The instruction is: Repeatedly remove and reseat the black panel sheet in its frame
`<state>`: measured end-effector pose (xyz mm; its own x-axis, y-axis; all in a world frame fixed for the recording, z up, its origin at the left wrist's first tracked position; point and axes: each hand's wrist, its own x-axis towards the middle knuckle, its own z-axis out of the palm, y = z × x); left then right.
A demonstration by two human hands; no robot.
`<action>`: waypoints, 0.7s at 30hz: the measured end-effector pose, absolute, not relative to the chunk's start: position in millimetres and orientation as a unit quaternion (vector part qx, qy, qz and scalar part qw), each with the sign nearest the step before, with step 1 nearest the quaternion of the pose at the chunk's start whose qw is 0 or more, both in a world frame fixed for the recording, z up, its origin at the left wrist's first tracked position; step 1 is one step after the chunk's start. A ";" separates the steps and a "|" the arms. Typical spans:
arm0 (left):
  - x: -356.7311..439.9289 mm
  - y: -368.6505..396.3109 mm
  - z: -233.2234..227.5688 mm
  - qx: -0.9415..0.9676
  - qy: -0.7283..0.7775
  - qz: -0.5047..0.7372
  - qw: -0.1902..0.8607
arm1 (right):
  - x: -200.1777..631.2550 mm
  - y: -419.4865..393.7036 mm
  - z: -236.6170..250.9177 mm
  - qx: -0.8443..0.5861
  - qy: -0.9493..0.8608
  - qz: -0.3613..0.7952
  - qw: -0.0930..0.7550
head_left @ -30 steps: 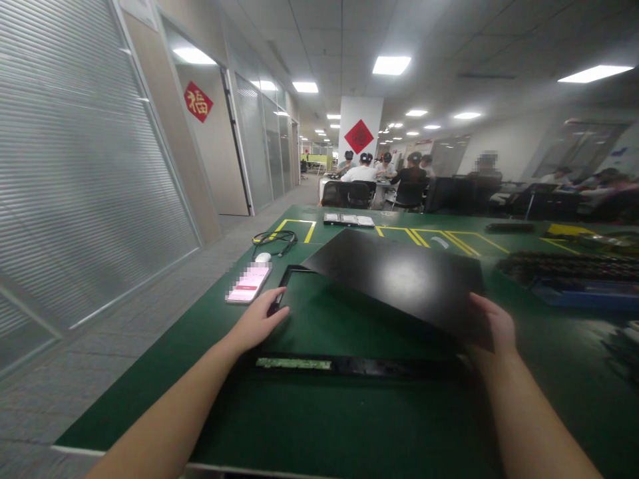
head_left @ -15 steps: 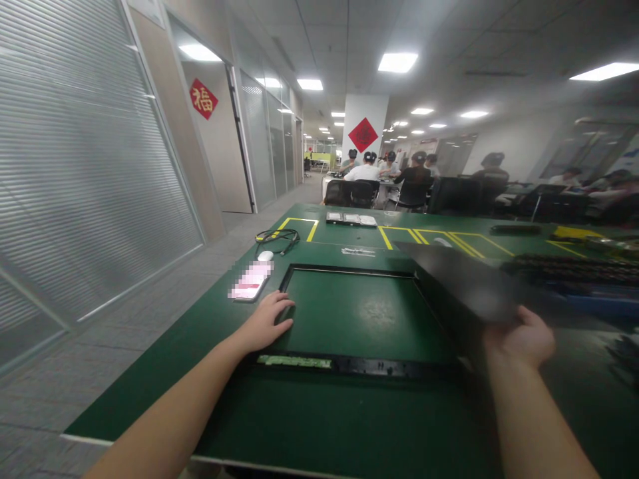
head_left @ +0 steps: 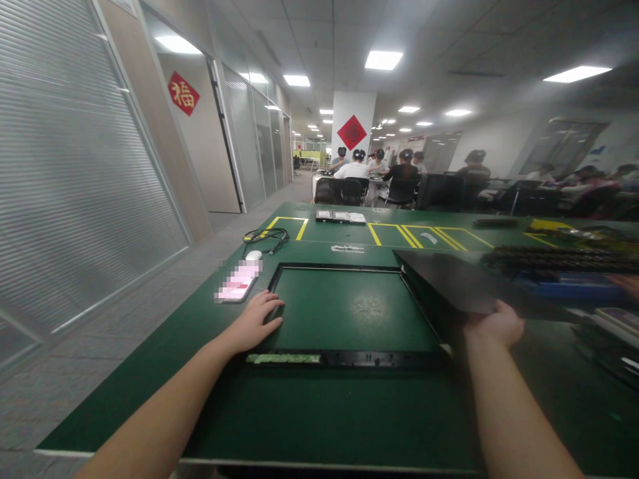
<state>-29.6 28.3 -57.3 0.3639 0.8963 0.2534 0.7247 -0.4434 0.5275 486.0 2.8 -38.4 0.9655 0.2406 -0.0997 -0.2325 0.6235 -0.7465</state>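
Observation:
A black rectangular frame (head_left: 329,267) lies flat on the green table (head_left: 319,412), the table top showing through its opening. My left hand (head_left: 252,324) rests on the frame's left edge, fingers spread on it. My right hand (head_left: 492,324) grips the near edge of a thin black panel (head_left: 459,283), holding it nearly level just above the table, to the right of the frame. A green circuit strip (head_left: 282,358) runs along the frame's near rail.
A phone (head_left: 234,286), a white mouse (head_left: 253,255) and a coiled cable (head_left: 264,236) lie left of the frame. Blue trays with dark parts (head_left: 564,269) sit at the right. Yellow floor-style markings cross the table's far side. Several seated people work at desks behind.
My right hand has carried the black panel off the frame to the right and lowered it. The left hand has stayed on the frame's left edge.

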 end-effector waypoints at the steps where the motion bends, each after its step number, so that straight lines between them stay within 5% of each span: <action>1: -29.4 28.2 -57.0 0.811 0.501 0.254 0.164 | 486.6 4.1 -39.8 -0.421 0.005 0.136 0.897; 14: -29.1 25.8 -56.7 0.811 0.503 0.252 0.162 | 512.0 15.8 -71.2 -0.494 0.114 0.212 0.836; 21: 1.6 -4.1 10.3 0.767 0.464 0.423 0.133 | 505.2 14.6 -66.2 -0.494 0.113 0.224 0.833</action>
<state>1.6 -4.1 10.3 0.2116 0.8244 0.5249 0.5992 -0.5337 0.5968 505.2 14.6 -66.2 0.8746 0.2609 -0.4087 -0.4838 0.4116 -0.7724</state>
